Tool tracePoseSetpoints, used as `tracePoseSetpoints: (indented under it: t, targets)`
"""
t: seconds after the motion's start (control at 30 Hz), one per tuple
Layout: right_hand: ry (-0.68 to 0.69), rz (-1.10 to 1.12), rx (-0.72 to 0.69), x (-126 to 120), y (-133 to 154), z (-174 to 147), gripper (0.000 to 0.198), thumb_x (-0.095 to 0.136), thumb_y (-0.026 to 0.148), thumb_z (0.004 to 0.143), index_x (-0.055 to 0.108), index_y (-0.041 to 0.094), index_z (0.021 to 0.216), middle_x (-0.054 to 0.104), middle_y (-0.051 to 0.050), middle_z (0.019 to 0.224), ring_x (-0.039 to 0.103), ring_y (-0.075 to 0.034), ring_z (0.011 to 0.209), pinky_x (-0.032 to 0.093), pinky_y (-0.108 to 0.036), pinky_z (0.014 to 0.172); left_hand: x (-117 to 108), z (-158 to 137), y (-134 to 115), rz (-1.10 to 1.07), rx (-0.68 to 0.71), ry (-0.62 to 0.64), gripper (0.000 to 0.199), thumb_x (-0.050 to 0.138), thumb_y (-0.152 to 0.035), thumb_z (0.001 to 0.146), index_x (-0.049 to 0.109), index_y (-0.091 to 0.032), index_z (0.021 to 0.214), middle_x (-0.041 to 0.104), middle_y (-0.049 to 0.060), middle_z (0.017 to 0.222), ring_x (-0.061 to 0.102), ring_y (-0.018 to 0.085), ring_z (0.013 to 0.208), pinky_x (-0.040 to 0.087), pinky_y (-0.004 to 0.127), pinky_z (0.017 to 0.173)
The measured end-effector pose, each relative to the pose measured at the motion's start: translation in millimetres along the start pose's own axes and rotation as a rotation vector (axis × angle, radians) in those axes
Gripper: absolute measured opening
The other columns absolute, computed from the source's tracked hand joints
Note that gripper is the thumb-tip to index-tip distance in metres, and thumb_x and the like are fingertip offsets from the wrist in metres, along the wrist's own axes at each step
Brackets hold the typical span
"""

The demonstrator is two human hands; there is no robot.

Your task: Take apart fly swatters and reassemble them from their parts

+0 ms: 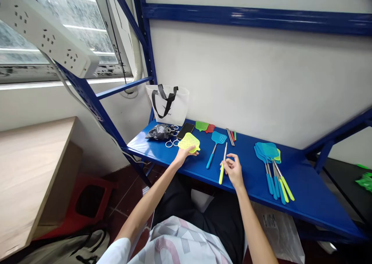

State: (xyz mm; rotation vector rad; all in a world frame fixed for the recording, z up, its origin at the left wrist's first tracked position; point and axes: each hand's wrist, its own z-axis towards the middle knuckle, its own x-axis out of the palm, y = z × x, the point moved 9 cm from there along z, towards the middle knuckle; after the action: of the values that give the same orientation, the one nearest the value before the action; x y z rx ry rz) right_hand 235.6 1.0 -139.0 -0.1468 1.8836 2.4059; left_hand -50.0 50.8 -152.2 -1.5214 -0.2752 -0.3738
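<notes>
My left hand [183, 156] grips a yellow fly swatter head [189, 141] by its lower edge, above the front left part of the blue shelf [200, 164]. In my right hand [233, 169], pinched between thumb and fingers, is a fly swatter handle [221, 174] with a yellow grip and a metal rod pointing up. The head and the rod are apart. Between my hands lies a blue fly swatter [218, 138] with its head on its rod. Behind it are a green swatter head [201, 126], a red swatter head [210, 128] and several loose handles [230, 136].
Several blue and yellow fly swatters [269, 150] are piled at the right. A phone [185, 131], white rings [169, 144], a black plastic bag [159, 132] and a white tote bag [180, 105] occupy the left end. A blue post [101, 120] and power strip [49, 33] stand left.
</notes>
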Motion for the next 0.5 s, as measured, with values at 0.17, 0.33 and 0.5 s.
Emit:
tracePoseSetpoints:
  t: [0.17, 0.33, 0.5]
  targets:
    - [0.105, 0.052, -0.019, 15.1, 7.3, -7.2, 0.045, 0.078, 0.055, 0.096, 0.066, 0.024, 0.125, 0.084, -0.008, 0.097, 0.070, -0.019, 0.061, 0.060, -0.033, 0.060, 13.6, -3.2, 4.5, -0.058, -0.032, 0.096, 0.049, 0.087, -0.040, 0.089, 0.073, -0.010, 0.126, 0.082, 0.018, 0.103, 0.081, 0.029, 0.085, 0.067, 0.044, 0.083]
    - [0.228, -0.039, -0.007, 27.8, 0.7, -7.5, 0.047, 0.076, 0.056, 0.096, 0.079, 0.022, 0.128, 0.085, -0.010, 0.102, 0.066, -0.016, 0.057, 0.059, -0.032, 0.055, 25.7, -8.4, 3.5, -0.096, -0.059, 0.133, 0.048, 0.087, -0.040, 0.088, 0.074, -0.012, 0.125, 0.082, 0.015, 0.101, 0.079, 0.025, 0.080, 0.065, 0.039, 0.080]
    - [0.248, -0.136, -0.009, 31.5, -1.2, -8.0, 0.047, 0.077, 0.055, 0.096, 0.082, 0.024, 0.131, 0.085, -0.008, 0.101, 0.065, -0.016, 0.060, 0.055, -0.028, 0.053, 31.6, -12.1, -0.3, -0.093, -0.062, 0.125, 0.042, 0.087, -0.039, 0.087, 0.077, -0.012, 0.119, 0.082, 0.017, 0.104, 0.077, 0.025, 0.080, 0.064, 0.038, 0.078]
